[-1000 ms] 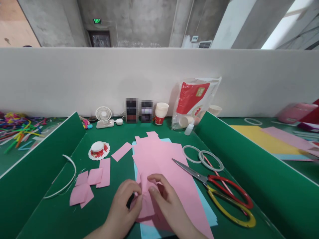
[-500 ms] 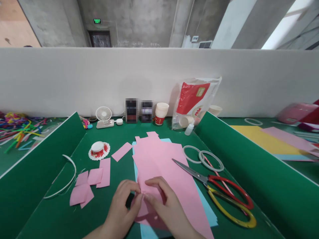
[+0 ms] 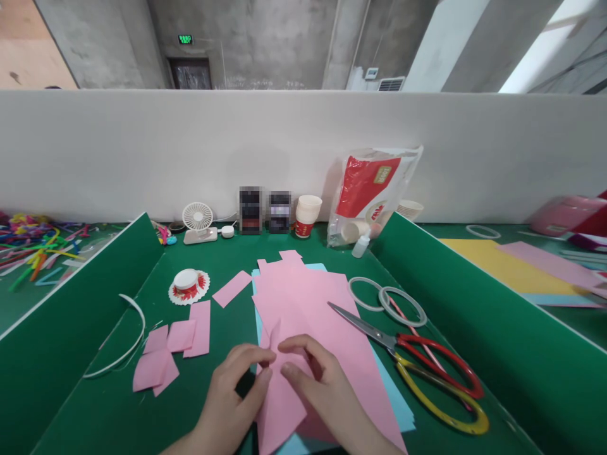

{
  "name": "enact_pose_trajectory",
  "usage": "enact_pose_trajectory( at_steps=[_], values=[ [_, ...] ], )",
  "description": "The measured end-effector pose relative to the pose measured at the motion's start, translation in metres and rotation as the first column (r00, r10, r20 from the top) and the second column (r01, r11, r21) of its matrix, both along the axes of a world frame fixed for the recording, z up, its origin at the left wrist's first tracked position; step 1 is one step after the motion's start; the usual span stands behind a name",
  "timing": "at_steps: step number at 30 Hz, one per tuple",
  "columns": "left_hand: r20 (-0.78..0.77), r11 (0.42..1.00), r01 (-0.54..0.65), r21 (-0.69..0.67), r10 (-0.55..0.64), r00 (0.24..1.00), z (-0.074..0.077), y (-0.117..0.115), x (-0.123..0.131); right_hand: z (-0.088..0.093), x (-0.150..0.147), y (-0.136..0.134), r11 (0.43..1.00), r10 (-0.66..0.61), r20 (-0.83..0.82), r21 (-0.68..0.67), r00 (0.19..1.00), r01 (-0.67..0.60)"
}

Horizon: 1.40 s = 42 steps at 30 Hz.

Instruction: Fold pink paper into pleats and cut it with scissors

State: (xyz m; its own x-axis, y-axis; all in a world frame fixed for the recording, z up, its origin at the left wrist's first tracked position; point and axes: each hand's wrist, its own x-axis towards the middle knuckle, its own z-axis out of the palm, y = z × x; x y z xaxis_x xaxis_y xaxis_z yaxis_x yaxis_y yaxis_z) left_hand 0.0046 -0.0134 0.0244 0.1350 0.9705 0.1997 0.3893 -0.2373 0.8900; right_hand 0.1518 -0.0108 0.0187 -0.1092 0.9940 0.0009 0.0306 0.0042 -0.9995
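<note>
A folded piece of pink paper (image 3: 281, 414) lies between my hands, over a larger pink sheet (image 3: 313, 297) on top of light blue paper (image 3: 396, 404). My left hand (image 3: 232, 392) pinches its left edge between thumb and forefinger. My right hand (image 3: 322, 385) is at the paper's other side, thumb and forefinger apart, the thumb against or just over the paper; exact contact is unclear. Large scissors (image 3: 393, 344) with one red and one yellow handle lie to the right, blades slightly apart. Small pink paper pieces (image 3: 156, 366) lie at the left.
Two tape rings (image 3: 403, 306) sit by the right green divider (image 3: 455, 303). A small red-and-white paper hat (image 3: 187, 287) stands at the left. Along the back are a white fan (image 3: 197, 218), stacked paper cups (image 3: 307, 215), a glue bottle (image 3: 361, 245) and a plastic bag (image 3: 374, 189).
The pink paper between my hands has shifted toward me and now shows a fold standing up. My right thumb and forefinger have come apart from their pinch at the edge.
</note>
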Motion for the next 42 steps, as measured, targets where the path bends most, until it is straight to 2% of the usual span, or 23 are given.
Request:
enact_pose_trajectory(
  at_steps=[4,8,10,12,14,16,20,23,25,28,33,37,42],
  values=[
    [0.044,0.998,0.012,-0.068,-0.009,0.999,-0.001,0.001,0.0,0.006,0.004,0.004,0.996,0.023,-0.113,-0.083,0.993,-0.033],
    [0.26,0.959,-0.013,-0.284,0.09,0.961,-0.004,0.007,0.0,0.009,0.008,0.003,0.995,0.022,-0.158,-0.093,0.987,-0.037],
    [0.388,0.903,0.064,-0.426,0.118,0.914,-0.002,0.01,0.0,0.01,0.01,0.003,0.996,0.043,-0.146,-0.073,0.988,-0.054],
    [0.535,0.785,0.262,-0.561,0.102,0.839,0.0,0.011,0.0,0.01,0.011,0.003,0.996,0.071,-0.137,-0.052,0.988,-0.079],
    [0.651,0.667,0.419,-0.615,0.131,0.748,0.001,0.01,0.0,0.011,0.011,0.003,0.996,0.076,-0.125,-0.03,0.989,-0.08],
    [0.719,0.629,0.489,-0.605,0.168,0.674,0.0,0.01,0.0,0.012,0.011,0.004,0.998,0.06,-0.099,-0.011,0.993,-0.061],
    [0.788,0.683,0.49,-0.542,0.211,0.578,-0.002,0.013,-0.003,0.012,0.011,0.006,1.0,0.004,-0.042,0.028,0.999,-0.003],
    [0.831,0.7,0.52,-0.489,0.191,0.523,0.0,0.013,-0.003,0.011,0.012,0.006,0.997,-0.038,-0.017,0.068,0.999,0.039],
    [0.827,0.688,0.543,-0.482,0.152,0.541,0.001,0.009,0.0,0.01,0.012,0.005,0.995,-0.057,0.011,0.088,0.998,0.056],
    [0.776,0.687,0.504,-0.524,0.14,0.615,0.003,0.002,0.005,0.008,0.011,0.002,0.992,-0.078,0.088,0.111,0.993,0.068],
    [0.738,0.716,0.429,-0.552,0.179,0.651,0.006,-0.002,0.013,-0.001,0.007,-0.001,0.961,-0.16,0.338,0.268,0.927,0.068],
    [0.714,0.727,0.38,-0.571,0.213,0.667,0.007,-0.002,0.013,-0.005,0.005,-0.001,0.911,-0.2,0.443,0.413,0.874,-0.001],
    [0.695,0.749,0.363,-0.555,0.177,0.697,0.005,-0.003,0.011,-0.004,0.003,0.001,0.848,-0.182,0.473,0.519,0.862,-0.106]
  ],
)
